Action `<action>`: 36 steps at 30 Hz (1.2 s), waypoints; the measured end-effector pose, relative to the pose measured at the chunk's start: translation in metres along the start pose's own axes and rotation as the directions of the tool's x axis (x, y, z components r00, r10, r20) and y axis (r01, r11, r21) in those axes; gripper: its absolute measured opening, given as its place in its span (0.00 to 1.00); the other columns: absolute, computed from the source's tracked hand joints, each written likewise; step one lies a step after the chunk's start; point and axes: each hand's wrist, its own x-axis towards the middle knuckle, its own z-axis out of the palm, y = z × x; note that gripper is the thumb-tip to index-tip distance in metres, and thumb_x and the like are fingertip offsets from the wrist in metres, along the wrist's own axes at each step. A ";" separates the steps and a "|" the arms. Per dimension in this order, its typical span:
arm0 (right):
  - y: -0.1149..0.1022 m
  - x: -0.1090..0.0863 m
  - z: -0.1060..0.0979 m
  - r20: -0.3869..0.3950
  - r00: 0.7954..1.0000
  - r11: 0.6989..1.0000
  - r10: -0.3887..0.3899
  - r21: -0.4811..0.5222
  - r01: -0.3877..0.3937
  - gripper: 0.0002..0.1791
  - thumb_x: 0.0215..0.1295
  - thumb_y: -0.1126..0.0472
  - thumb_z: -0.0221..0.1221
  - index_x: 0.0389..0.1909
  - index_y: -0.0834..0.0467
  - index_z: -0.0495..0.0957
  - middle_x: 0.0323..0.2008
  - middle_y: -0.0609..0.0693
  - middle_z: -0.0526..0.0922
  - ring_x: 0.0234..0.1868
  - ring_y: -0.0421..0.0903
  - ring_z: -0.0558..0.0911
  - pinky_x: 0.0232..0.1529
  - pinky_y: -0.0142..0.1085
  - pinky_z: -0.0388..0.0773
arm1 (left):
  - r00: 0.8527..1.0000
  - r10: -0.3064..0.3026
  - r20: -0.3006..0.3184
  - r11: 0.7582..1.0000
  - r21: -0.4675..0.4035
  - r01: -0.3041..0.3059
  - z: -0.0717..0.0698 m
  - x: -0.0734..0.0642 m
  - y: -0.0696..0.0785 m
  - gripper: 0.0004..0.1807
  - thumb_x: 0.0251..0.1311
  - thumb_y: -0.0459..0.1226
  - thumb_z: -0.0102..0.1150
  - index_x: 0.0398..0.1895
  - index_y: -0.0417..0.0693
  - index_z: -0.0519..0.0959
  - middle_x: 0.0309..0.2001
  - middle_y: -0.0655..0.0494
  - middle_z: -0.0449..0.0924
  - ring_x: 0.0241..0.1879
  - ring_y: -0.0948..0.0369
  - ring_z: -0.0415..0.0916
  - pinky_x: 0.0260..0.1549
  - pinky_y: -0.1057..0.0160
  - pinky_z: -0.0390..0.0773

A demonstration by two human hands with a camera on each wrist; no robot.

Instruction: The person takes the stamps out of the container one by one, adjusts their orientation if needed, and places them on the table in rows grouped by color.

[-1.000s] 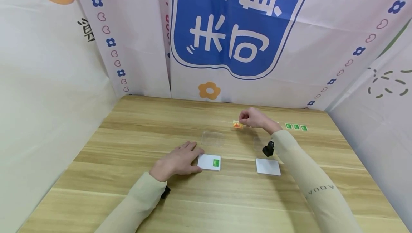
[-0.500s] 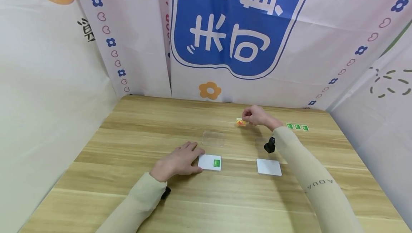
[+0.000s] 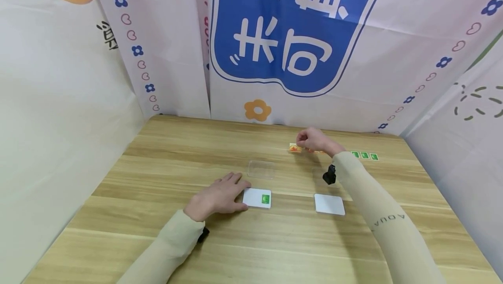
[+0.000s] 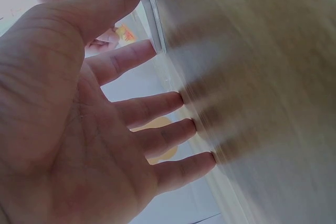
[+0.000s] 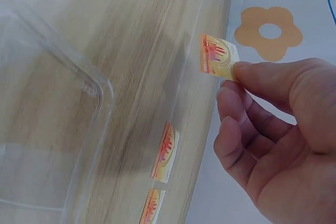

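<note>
Orange card [image 5: 218, 57] higher, fine print right-wrist-only

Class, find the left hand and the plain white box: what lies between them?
Between the left hand and the plain white box lies the green-stickered white box, then bare table; the head view shows it.

The right fingers [image 5: 262, 77] are pinching an orange sticker [image 5: 218, 59], which is looking like smooth paper. Beneath them, the bench [image 3: 243, 249] is showing smooth, grained wood; just past the left fingers [image 4: 149, 108], a tray [image 3: 261, 169] is gleaming, clear plastic; beyond, the backdrop [image 3: 377, 79] is creasing like cloth.
</note>
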 end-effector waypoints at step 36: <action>0.020 0.008 0.000 0.017 0.996 0.995 0.091 -0.046 -0.090 0.07 0.68 0.64 0.58 0.37 0.63 0.82 0.31 0.57 0.84 0.25 0.47 0.78 0.24 0.32 0.73 | 0.999 -0.023 0.026 1.000 0.001 0.023 0.001 0.002 -0.001 0.32 0.63 0.53 0.61 0.68 0.56 0.68 0.75 0.42 0.56 0.75 0.41 0.51 0.68 0.35 0.58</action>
